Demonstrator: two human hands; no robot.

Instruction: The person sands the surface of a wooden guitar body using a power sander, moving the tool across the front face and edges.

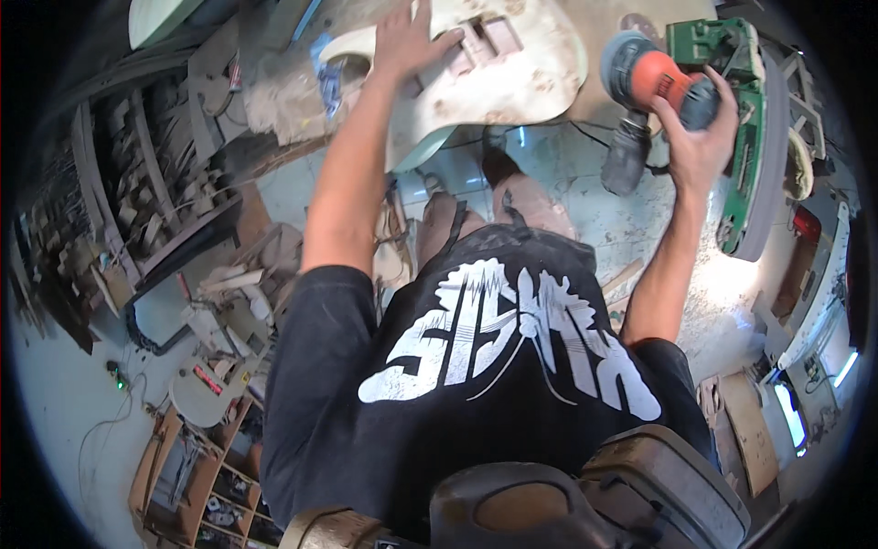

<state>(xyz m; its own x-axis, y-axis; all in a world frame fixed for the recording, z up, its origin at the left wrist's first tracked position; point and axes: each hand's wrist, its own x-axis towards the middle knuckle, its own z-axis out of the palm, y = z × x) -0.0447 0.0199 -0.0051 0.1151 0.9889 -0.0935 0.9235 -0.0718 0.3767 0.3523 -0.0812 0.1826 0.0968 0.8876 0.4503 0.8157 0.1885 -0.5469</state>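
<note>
A pale wooden electric guitar body (540, 84) with cut-out cavities lies on the workbench (285, 96) at the top of the view. Flat on its upper face, beside the cavities, rests my left hand (404, 41), fingers spread and holding nothing. To the right of the body, my right hand (702, 142) is wrapped round an orange and dark grey orbital sander (660, 78). The sander is tilted, its round pad facing left and apart from the wood. A dark dust canister (627, 156) hangs from it.
Close on the right stands a green machine (748, 174) with a long grey belt. A crumpled blue piece (327, 80) lies left of the guitar body. Wood offcuts (151, 197) fill a rack on the left. A wooden shelf unit (208, 476) stands at lower left.
</note>
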